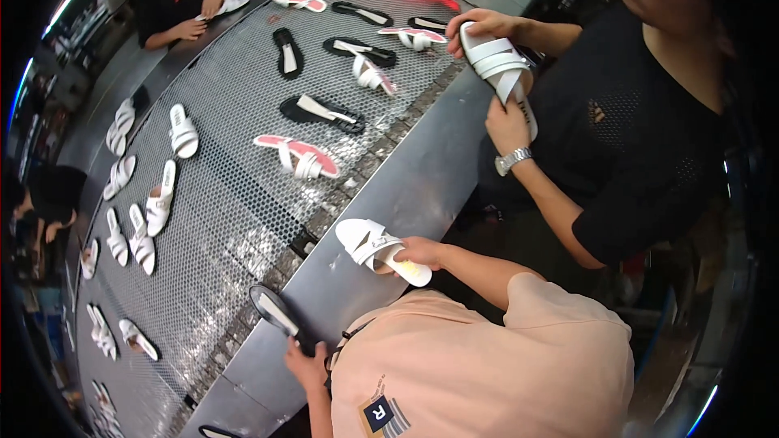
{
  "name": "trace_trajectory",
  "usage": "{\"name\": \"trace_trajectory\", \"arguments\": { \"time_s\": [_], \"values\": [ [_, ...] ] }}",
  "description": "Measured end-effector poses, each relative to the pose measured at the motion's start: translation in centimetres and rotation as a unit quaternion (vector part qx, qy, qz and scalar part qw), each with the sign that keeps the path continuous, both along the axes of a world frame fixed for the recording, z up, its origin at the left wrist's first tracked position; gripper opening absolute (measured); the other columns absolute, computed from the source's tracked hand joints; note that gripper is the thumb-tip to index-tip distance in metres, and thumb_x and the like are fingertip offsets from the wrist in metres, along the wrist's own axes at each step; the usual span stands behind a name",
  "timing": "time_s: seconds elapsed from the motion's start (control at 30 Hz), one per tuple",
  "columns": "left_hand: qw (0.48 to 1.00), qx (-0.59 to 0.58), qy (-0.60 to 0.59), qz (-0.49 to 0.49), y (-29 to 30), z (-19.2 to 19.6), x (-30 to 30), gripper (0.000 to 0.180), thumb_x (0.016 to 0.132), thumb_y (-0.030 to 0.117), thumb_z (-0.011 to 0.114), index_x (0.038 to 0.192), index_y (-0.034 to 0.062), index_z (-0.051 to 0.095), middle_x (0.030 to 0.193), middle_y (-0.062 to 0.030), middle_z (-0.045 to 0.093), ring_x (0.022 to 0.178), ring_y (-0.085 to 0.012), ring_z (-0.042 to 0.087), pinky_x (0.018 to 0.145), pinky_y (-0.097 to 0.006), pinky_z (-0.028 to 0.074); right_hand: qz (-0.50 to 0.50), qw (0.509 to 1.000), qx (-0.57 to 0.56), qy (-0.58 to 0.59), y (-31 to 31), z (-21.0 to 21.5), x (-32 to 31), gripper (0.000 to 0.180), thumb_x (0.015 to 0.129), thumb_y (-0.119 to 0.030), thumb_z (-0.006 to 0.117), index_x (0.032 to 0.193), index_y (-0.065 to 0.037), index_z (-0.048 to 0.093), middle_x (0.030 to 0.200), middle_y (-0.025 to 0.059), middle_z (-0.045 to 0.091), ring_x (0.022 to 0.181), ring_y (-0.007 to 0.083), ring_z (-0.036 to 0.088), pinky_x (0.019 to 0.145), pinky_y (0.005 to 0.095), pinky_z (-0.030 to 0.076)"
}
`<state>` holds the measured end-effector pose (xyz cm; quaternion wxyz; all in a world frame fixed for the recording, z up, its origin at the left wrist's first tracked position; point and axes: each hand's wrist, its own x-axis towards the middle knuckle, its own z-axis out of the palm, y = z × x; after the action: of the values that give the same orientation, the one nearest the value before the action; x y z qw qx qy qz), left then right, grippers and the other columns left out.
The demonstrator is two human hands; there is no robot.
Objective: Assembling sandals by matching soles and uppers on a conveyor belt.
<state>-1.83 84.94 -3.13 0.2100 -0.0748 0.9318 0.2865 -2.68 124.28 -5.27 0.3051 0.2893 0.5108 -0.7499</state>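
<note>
In my right hand [419,254] is a white slide sandal [367,242] with crossed straps, gripped at its heel end with the toe pointing left and away from me. The sandal is held over the metal ledge [422,170], in front of my peach shirt. Lower down, my left hand [308,367] has its fingers around the heel end of a black shoe sole [278,314] with a pale strip along its middle. That sole lies along the edge of the ledge and the mesh belt.
The mesh conveyor belt [235,195] carries black soles [323,112], strapped uppers with pink undersides [299,156] and several white sandals [183,131]. Close on the right, a co-worker holds a white sandal [497,61] in both hands. Another person handles a white shoe [231,6] across the belt.
</note>
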Motion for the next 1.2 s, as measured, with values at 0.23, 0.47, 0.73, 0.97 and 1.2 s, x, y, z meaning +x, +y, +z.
{"name": "trace_trajectory", "arguments": {
  "time_s": [0.23, 0.47, 0.73, 0.97, 1.2],
  "values": [
    [0.994, 0.072, -0.079, -0.038, 10.5, -0.2, -3.8, 0.077, 0.070, 0.029, 0.076, 0.134, 0.0015, 0.044, 0.092, -0.0142, 0.057, 0.083, -0.0265, 0.056, 0.076, -0.035, 0.047, -0.027, 1.000, -0.010, 0.008, 4.3, -0.8, 1.1, 0.040, 0.084, -0.005, 0.055, 0.122, 0.004, 0.047, 0.100, 0.0172, 0.065, 0.078, 0.0221, 0.068, 0.068, 0.0337, 0.056],
    [0.957, -0.075, 0.280, -0.016, 6.2, -2.9, -8.6, 0.068, 0.075, 0.025, 0.073, 0.128, -0.0078, 0.045, 0.119, -0.0222, 0.053, 0.107, -0.0336, 0.053, 0.092, -0.041, 0.042, -0.037, 0.999, 0.022, 0.009, 6.5, -0.2, 1.3, 0.037, 0.087, -0.015, 0.059, 0.119, 0.001, 0.052, 0.092, 0.0133, 0.066, 0.070, 0.0195, 0.068, 0.059, 0.0311, 0.055],
    [0.992, 0.025, 0.064, 0.102, 5.4, -3.8, -14.5, 0.054, 0.077, 0.030, 0.071, 0.112, -0.0091, 0.058, 0.113, -0.0247, 0.060, 0.103, -0.0337, 0.058, 0.094, -0.039, 0.043, -0.008, 1.000, 0.025, 0.005, 7.6, -0.9, 0.6, 0.039, 0.087, -0.016, 0.060, 0.119, 0.004, 0.051, 0.095, 0.0147, 0.067, 0.071, 0.0208, 0.069, 0.059, 0.0321, 0.056],
    [0.975, 0.190, 0.016, 0.116, 5.8, -2.3, -13.9, 0.045, 0.080, 0.013, 0.067, 0.118, -0.0084, 0.054, 0.107, -0.0140, 0.063, 0.095, -0.0211, 0.060, 0.086, -0.030, 0.047, -0.013, 1.000, 0.025, -0.007, 8.4, -0.8, 0.3, 0.039, 0.088, -0.016, 0.059, 0.119, 0.006, 0.051, 0.096, 0.0161, 0.066, 0.071, 0.0214, 0.069, 0.059, 0.0327, 0.056],
    [0.829, 0.489, -0.016, 0.271, 8.0, -4.0, -14.2, 0.025, 0.091, 0.009, 0.058, 0.113, -0.0027, 0.056, 0.105, -0.0108, 0.062, 0.094, -0.0189, 0.061, 0.083, -0.031, 0.050, -0.022, 0.999, 0.028, 0.000, 8.8, -1.3, 0.4, 0.037, 0.090, -0.017, 0.059, 0.120, 0.002, 0.050, 0.095, 0.0141, 0.066, 0.071, 0.0203, 0.068, 0.061, 0.0322, 0.056]
  ]
}}
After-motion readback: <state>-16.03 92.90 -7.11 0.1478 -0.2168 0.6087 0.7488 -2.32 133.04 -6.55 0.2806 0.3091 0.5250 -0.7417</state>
